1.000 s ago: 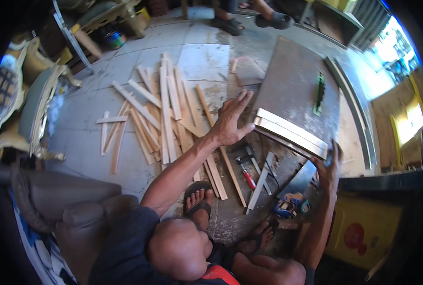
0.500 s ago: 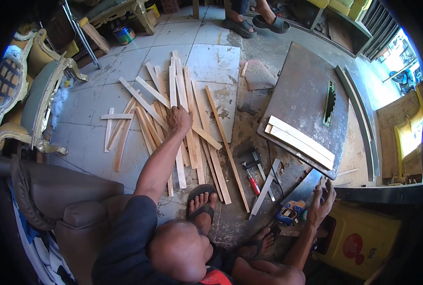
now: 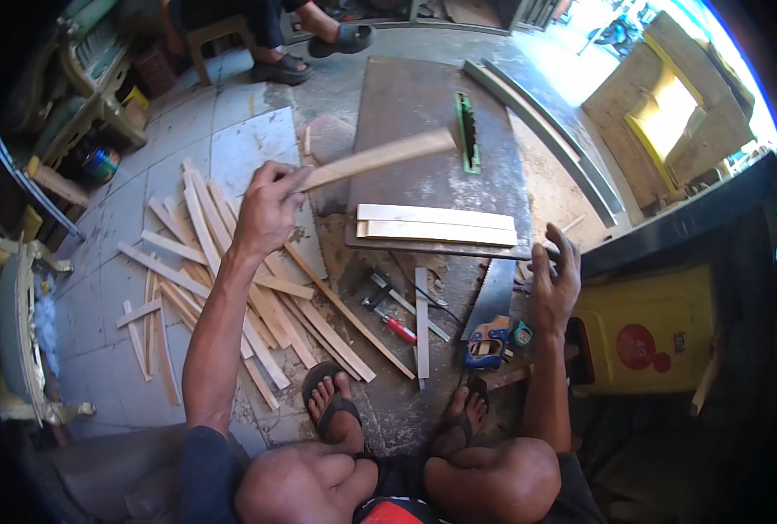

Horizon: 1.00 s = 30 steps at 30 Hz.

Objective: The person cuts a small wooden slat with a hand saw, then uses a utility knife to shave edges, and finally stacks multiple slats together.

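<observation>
My left hand (image 3: 270, 201) grips one end of a pale wooden slat (image 3: 384, 154), raised at a slant over a dark tabletop (image 3: 406, 113) with a toothed blade (image 3: 468, 131) in a green-edged slot. Two pale strips (image 3: 436, 229) lie along the tabletop’s near edge. Beside its right corner, my right hand (image 3: 557, 278) is open, its fingers loosely bent. Below my left hand, many loose slats (image 3: 231, 288) are heaped on the tiles. A handsaw (image 3: 488, 332), a green tape measure (image 3: 522, 334), a red-handled clamp (image 3: 399, 327) and a flat bar (image 3: 422, 323) lie under the near edge.
Another person's sandalled feet (image 3: 340, 45) are at the back. Long dark rails (image 3: 563, 157) and plywood panels (image 3: 668, 113) flank the tabletop on the right, above a yellow container (image 3: 646, 323). A dark sofa (image 3: 109, 467) and ornate chair frames (image 3: 26, 314) stand at left.
My left hand reached down into the slat pile and has lifted one slat toward the tabletop. My right hand has come up beside the corner. The view has shifted.
</observation>
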Tool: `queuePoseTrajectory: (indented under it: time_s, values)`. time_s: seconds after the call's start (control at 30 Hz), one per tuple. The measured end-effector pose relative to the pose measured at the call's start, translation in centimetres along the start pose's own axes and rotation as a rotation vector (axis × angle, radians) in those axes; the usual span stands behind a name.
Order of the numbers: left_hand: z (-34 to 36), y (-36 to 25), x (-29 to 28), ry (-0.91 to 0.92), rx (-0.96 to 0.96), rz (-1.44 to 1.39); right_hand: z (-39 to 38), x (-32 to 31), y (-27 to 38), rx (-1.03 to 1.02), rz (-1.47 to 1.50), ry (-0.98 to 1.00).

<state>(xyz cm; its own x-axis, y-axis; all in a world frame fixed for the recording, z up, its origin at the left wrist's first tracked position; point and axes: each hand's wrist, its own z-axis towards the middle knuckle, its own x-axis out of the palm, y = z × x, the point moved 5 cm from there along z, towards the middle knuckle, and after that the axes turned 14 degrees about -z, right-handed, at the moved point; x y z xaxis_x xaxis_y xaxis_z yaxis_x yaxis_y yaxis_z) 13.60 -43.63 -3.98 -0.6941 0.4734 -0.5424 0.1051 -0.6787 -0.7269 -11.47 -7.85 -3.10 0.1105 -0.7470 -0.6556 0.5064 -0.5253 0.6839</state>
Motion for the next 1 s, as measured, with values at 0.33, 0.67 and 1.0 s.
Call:
queuePoseTrajectory:
  time_s: [0.33, 0.67, 1.0]
  values:
    - [4.5, -1.3, 10.4, 0.373, 0.102, 0.042, 3.8, 2.5, -2.9, -0.055, -0.144, 0.038]
    - [0.9, -1.6, 9.8, 0.056, -0.11, -0.059, 7.0, 4.7, -3.7, -0.146, -0.292, 0.37]
    - [-0.2, -5.0, 11.3, 0.383, -0.072, 0.212, 7.3, 4.5, -2.4, -0.217, -0.237, 0.612]
